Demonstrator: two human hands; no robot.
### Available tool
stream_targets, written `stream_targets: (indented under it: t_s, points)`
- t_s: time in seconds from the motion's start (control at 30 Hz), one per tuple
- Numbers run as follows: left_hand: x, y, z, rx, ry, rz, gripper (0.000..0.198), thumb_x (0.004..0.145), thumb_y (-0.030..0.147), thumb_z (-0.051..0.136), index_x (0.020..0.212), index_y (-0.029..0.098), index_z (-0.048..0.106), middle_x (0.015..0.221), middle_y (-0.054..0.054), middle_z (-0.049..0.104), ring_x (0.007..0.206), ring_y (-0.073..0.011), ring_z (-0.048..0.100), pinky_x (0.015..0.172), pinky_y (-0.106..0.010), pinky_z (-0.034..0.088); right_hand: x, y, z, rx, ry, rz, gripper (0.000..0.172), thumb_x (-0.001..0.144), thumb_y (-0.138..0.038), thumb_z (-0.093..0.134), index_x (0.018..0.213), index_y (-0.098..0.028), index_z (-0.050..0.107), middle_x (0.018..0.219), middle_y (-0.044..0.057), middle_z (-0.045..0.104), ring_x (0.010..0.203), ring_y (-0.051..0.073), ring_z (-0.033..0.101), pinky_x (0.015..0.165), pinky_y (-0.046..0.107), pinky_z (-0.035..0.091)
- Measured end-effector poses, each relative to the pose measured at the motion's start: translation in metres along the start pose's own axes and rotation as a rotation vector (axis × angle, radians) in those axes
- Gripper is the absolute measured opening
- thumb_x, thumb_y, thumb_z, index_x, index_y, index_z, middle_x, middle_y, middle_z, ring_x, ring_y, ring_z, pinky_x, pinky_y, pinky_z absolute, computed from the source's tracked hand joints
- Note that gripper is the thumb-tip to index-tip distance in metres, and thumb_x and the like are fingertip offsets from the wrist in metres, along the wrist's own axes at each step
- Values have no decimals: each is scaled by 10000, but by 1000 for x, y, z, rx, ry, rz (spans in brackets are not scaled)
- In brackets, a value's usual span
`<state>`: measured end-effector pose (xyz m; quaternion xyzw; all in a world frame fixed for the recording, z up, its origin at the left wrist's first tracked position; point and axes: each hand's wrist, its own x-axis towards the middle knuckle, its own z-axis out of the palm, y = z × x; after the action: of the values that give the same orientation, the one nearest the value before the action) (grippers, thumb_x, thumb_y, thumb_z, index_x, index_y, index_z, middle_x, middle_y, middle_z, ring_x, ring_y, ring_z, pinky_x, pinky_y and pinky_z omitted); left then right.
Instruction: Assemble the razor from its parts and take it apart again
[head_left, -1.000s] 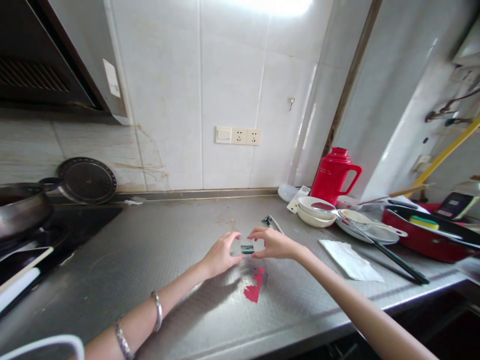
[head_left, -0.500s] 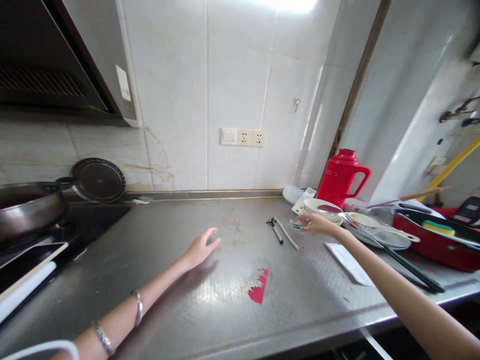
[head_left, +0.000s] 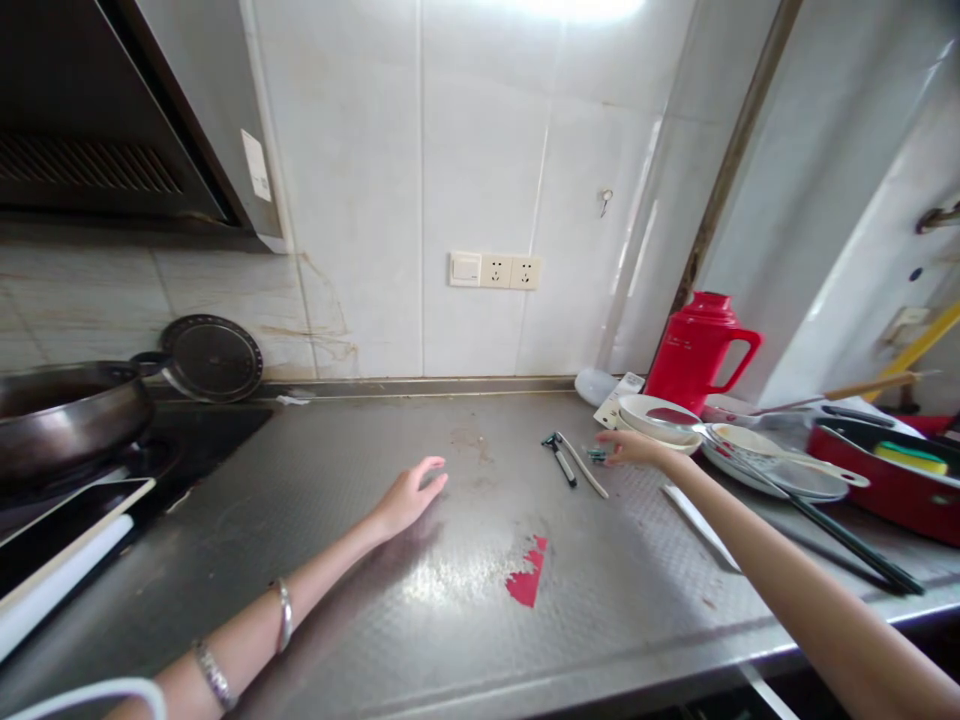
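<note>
My left hand (head_left: 412, 495) hovers over the steel counter (head_left: 352, 610), thumb and fingers apart, holding nothing. Farther right, my right hand (head_left: 631, 448) reaches beside the stacked bowls (head_left: 651, 412), its fingertips at a small greenish item (head_left: 597, 455); whether they grip it cannot be made out. Just left of that hand lie a black-and-grey razor-like tool (head_left: 561, 462) and a thin pale curved strip (head_left: 583, 468). A torn red patch (head_left: 529, 574) shows on the counter between my hands.
A red thermos (head_left: 697, 350) stands behind the bowls. Plates with a ladle (head_left: 795, 462), dark chopsticks (head_left: 855, 548) and a red pan (head_left: 885, 490) are at the right. A folded white sheet (head_left: 701, 525) lies under my right forearm. At left are a pot (head_left: 71, 420) and a phone (head_left: 67, 515).
The view has shifted slightly, so most things appear a little farther right. My right hand's fingers have come closer together at the small greenish item. My left hand keeps its pose.
</note>
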<state>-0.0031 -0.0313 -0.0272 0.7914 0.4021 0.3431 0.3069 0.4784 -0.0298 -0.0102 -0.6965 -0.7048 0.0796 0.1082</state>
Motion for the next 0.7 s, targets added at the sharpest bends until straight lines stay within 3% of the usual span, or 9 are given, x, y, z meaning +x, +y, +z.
stream_targets:
  t_s: [0.13, 0.3, 0.53, 0.7]
  points:
    - [0, 1, -1, 10, 20, 8, 362, 813, 396, 472, 1084, 174, 562, 1181, -92, 592, 1118, -220, 526, 977, -366, 390, -8, -14, -4, -39, 90, -3, 484, 643, -254, 635, 1118, -167, 602, 1041, 91, 659, 851, 212, 623, 752, 268, 460]
    - [2, 0, -1, -10, 60, 24, 292, 810, 378, 469, 989, 182, 593, 1072, -74, 642, 1048, -210, 566, 925, -343, 426, -23, -48, 2, 31, 240, 41, 315, 721, -286, 559, 1000, -168, 645, 866, 62, 688, 796, 194, 627, 714, 254, 444]
    - [0, 6, 1, -42, 74, 40, 255, 804, 366, 470, 931, 189, 604, 1000, -63, 665, 987, -203, 591, 881, -331, 448, -42, -107, 25, 59, 210, 83, 348, 724, -368, 561, 994, -162, 635, 770, 55, 676, 707, 180, 618, 629, 229, 406]
    - [-3, 11, -1, -52, 81, 41, 237, 794, 358, 481, 904, 193, 610, 977, -61, 668, 967, -203, 596, 872, -331, 451, -44, -125, 32, -33, 180, 138, 360, 722, -338, 566, 1035, -166, 606, 824, 76, 676, 760, 200, 617, 624, 229, 386]
